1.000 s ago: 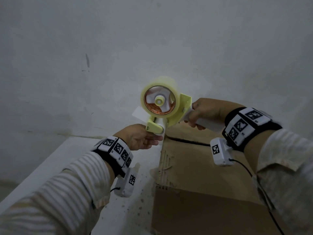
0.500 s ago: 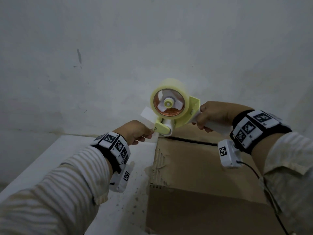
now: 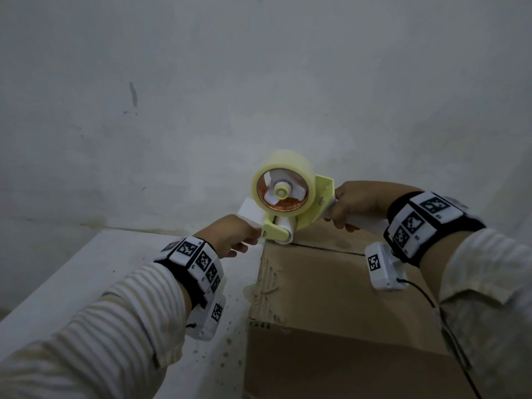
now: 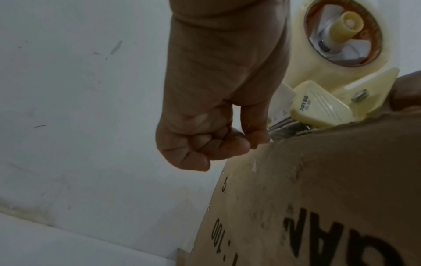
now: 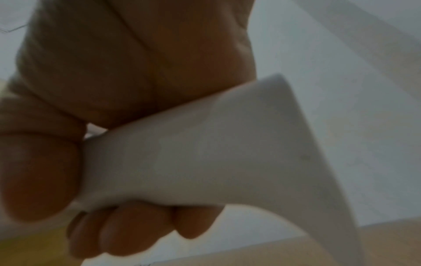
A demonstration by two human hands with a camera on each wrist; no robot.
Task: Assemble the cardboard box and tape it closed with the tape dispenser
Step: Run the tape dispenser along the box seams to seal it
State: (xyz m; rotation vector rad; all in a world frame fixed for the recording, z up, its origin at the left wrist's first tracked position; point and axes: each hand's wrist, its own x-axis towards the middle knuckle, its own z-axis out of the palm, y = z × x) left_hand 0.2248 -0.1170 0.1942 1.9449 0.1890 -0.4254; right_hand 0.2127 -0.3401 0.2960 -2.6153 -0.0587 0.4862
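Left hand curled beside tape dispenser atop cardboard box

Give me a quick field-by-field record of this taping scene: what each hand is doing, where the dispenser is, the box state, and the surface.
left hand: pinches the loose tape end at the dispenser's front
right hand: grips the dispenser's white handle
dispenser: roller at the box's far left top edge, by the seam
tape roll: clear, mounted on the dispenser
box: flaps folded shut, seam not taped where it shows
table: white, box stands on it
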